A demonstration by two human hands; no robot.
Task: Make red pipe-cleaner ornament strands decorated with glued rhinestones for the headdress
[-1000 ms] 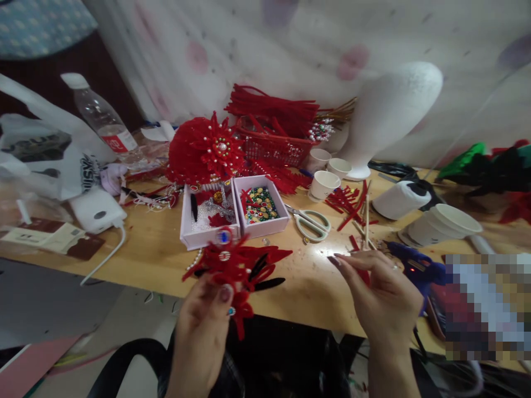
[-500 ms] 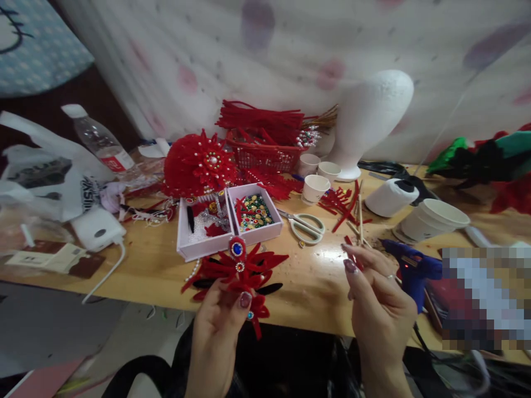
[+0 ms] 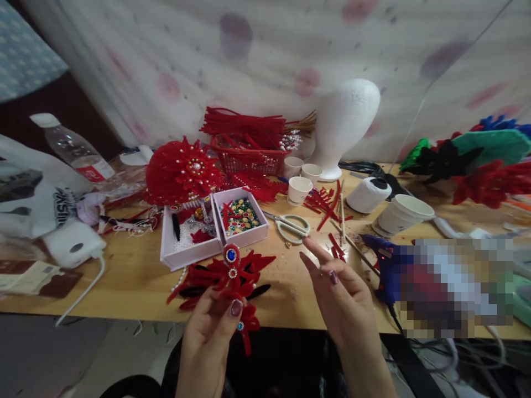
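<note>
Left hand [image 3: 211, 326], fingers clamped on a red ornament [image 3: 237, 286], blue gem [image 3: 231, 255] already seated; right hand [image 3: 346, 298], fingers apart; far gems [image 3: 245, 214] remain loose.

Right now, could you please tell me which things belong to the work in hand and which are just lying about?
Likely belonging: red ornament in the left hand, box of gems, scissors, glue gun.
Probably lying about: bottle, plastic bag, brown carton.

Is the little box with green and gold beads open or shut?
Open: no lid covers the little box, and the beads show inside.
</note>
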